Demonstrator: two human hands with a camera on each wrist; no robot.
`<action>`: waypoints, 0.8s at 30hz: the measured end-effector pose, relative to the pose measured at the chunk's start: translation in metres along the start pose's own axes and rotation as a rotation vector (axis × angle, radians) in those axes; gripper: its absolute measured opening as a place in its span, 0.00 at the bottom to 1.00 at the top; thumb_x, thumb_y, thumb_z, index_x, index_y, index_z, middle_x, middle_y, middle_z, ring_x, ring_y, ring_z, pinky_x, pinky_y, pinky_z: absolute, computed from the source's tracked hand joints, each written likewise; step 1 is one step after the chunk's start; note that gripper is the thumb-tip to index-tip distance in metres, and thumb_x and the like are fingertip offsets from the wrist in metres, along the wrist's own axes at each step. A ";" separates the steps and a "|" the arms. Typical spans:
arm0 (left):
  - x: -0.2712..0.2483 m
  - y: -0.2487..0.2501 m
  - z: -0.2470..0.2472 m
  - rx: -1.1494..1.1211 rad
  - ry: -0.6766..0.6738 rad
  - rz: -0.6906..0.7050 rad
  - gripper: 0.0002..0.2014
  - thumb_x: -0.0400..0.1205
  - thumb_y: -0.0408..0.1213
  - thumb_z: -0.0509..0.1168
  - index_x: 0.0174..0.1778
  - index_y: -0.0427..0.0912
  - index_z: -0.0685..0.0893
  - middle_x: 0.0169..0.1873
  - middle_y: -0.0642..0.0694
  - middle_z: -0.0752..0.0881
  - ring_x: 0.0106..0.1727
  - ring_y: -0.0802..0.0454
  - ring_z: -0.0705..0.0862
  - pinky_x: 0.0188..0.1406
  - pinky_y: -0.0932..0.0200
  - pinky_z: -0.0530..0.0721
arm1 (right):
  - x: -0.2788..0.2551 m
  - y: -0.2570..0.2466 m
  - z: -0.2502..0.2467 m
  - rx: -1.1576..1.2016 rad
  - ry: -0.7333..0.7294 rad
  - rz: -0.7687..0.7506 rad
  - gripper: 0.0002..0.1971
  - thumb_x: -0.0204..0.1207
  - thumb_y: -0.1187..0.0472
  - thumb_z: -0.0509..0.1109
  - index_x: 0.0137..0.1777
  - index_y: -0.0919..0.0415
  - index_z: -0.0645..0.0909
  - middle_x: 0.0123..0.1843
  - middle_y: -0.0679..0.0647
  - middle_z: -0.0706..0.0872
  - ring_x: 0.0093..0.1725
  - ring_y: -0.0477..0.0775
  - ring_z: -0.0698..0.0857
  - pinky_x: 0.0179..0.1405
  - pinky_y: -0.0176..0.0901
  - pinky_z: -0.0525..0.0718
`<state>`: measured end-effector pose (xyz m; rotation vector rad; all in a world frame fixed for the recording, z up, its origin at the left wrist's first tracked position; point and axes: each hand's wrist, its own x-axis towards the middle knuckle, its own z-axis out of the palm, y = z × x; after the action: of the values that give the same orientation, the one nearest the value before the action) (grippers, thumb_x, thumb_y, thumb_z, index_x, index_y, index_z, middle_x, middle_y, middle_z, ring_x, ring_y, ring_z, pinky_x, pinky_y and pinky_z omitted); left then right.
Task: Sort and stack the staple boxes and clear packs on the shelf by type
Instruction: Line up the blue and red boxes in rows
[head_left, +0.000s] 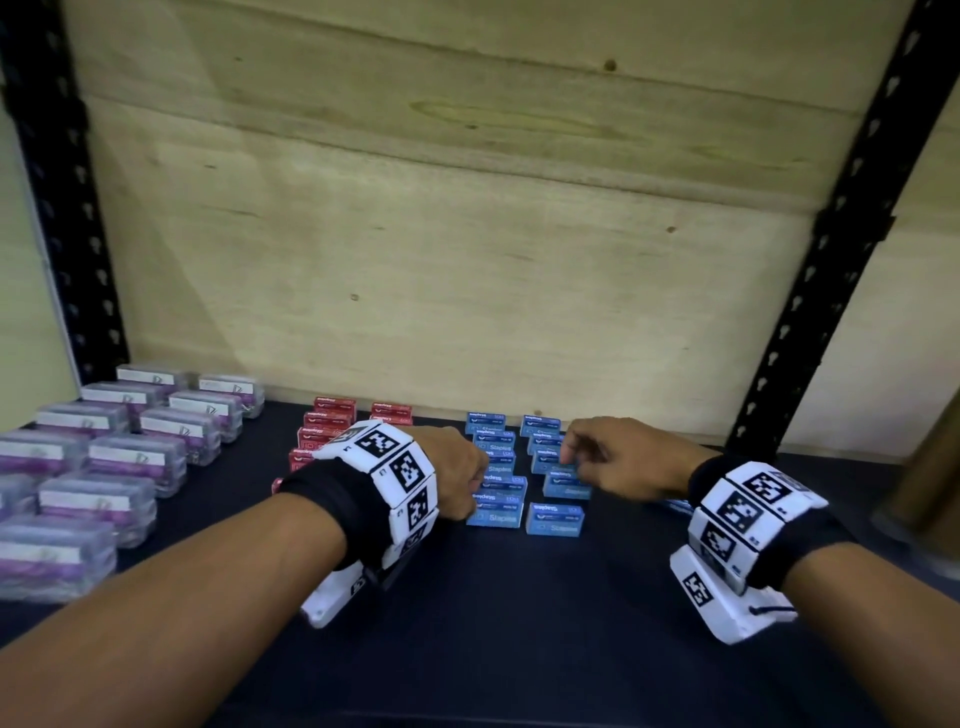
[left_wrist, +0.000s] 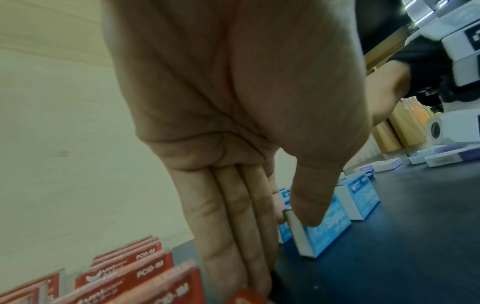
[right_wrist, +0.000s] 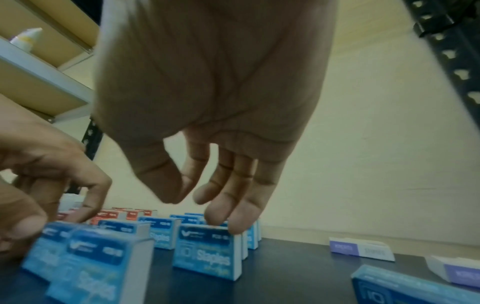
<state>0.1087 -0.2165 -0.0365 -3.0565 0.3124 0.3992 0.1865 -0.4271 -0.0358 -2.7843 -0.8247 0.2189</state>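
Both forearms reach in over the dark shelf (head_left: 519, 597), each wrist strapped with a white band of black-and-white markers. Her or his left hand (head_left: 457, 478) sits at the near end of the left column of blue staple boxes (head_left: 496, 499); in the left wrist view the thumb presses the printed face of one upright blue box (left_wrist: 327, 230) while the straight fingers lie behind it, so the box is pinched between them. Over at the second blue column, the right hand (head_left: 608, 460) has its fingertips (right_wrist: 239, 224) resting on the top edge of a standing blue box (right_wrist: 207, 251), thumb apart from it and fingers fairly straight, touching rather than clasping.

One blue box (head_left: 556, 518) stands alone just in front of that column. Red staple boxes (head_left: 332, 426) stand in two rows to the left of the blue ones, partly hidden behind the left wrist band. Farther left, clear packs (head_left: 130, 462) with white and purple labels are stacked in two rows running to the back panel.

To the right of the blue boxes, the right wrist view shows white-and-purple boxes (right_wrist: 361, 250) lying flat on the shelf, and another blue box (right_wrist: 415, 288) lying flat nearer the camera. Black perforated uprights (head_left: 810, 332) frame the pale wooden back panel (head_left: 467, 208).
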 end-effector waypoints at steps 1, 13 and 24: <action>0.000 0.001 0.000 0.011 -0.002 0.007 0.14 0.85 0.45 0.61 0.63 0.43 0.77 0.54 0.48 0.82 0.49 0.51 0.80 0.46 0.59 0.78 | -0.003 -0.003 0.001 0.025 -0.028 -0.023 0.08 0.78 0.59 0.69 0.54 0.48 0.82 0.44 0.42 0.83 0.43 0.43 0.81 0.48 0.37 0.79; -0.001 0.005 0.001 0.020 0.035 0.018 0.13 0.84 0.46 0.63 0.63 0.48 0.77 0.51 0.51 0.81 0.49 0.52 0.78 0.48 0.58 0.74 | -0.009 -0.002 0.009 -0.087 -0.130 0.043 0.12 0.70 0.48 0.79 0.50 0.48 0.83 0.43 0.41 0.84 0.43 0.44 0.82 0.49 0.40 0.81; 0.005 0.008 0.002 0.043 0.035 0.029 0.13 0.85 0.47 0.62 0.62 0.47 0.76 0.45 0.53 0.79 0.47 0.52 0.78 0.46 0.58 0.74 | -0.015 0.004 0.007 -0.097 -0.141 0.050 0.08 0.76 0.50 0.75 0.51 0.48 0.80 0.40 0.41 0.83 0.39 0.41 0.81 0.48 0.38 0.80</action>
<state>0.1115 -0.2253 -0.0403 -3.0235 0.3619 0.3356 0.1740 -0.4373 -0.0425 -2.9094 -0.8186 0.3976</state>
